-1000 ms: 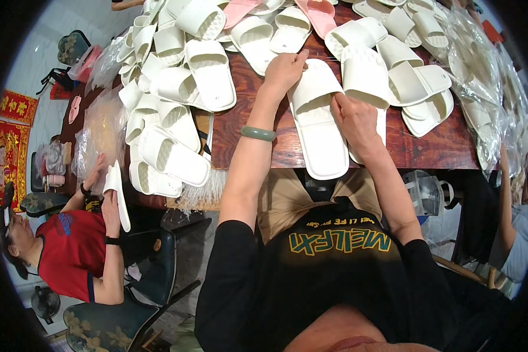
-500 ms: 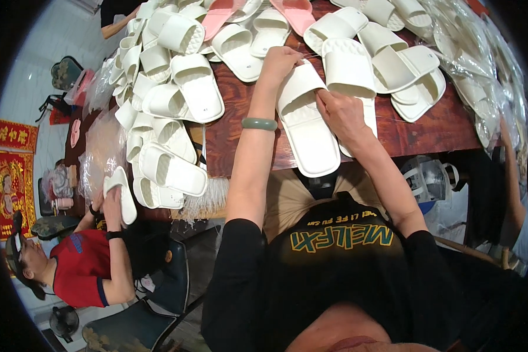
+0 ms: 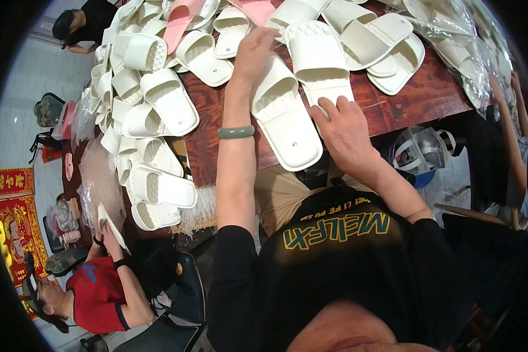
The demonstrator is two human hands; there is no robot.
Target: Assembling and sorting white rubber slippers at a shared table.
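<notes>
A white slide slipper (image 3: 284, 114) lies on the dark red wooden table (image 3: 416, 102), its heel over the near edge. My left hand (image 3: 251, 51), with a green bangle (image 3: 236, 132) on the wrist, rests on the toe end of this slipper, fingers curled over it. My right hand (image 3: 341, 130) lies flat on the table beside the slipper's heel, its fingers touching the near end of a second white slipper (image 3: 320, 61). Neither slipper is lifted.
Several white slippers are heaped along the table's left side (image 3: 152, 117) and far edge, with two pink ones (image 3: 182, 23). Clear plastic bags (image 3: 457, 41) lie at the right. A person in a red shirt (image 3: 97, 293) sits at lower left holding a slipper.
The view has shifted down the table. My left hand stays on the slipper's toe end; my right hand has slid from the slipper's side to the table by its heel.
</notes>
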